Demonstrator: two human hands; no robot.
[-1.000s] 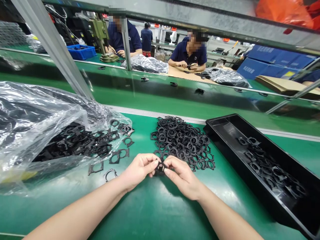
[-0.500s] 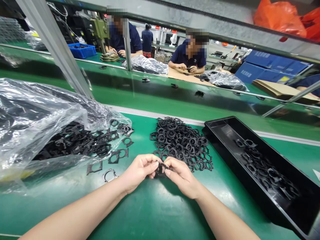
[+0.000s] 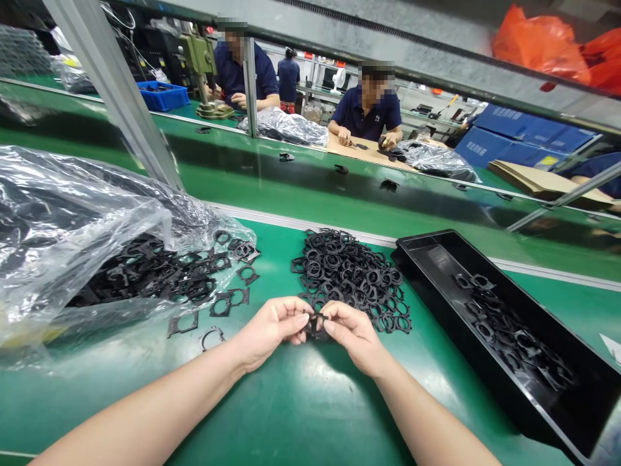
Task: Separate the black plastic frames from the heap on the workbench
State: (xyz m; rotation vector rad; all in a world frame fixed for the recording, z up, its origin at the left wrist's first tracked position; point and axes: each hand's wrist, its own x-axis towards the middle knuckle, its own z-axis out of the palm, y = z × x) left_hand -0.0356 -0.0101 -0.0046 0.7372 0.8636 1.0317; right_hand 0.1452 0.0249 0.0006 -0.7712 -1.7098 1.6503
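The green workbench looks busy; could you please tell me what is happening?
The person's left hand and right hand hold a small black part together. A pile of black rings lies beyond; a plastic bag with black frames is to the left, and a black tray holding dark pieces to the right.

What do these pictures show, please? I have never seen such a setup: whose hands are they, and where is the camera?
These are a person's bare hands, seen by a camera worn on that person's head, looking forward and down. The left hand and right hand together hold a small black piece above the green table. Beyond them lies a pile of black rings. At left, a clear bag holds black parts; some lie beside it. At right, a black tray holds more.
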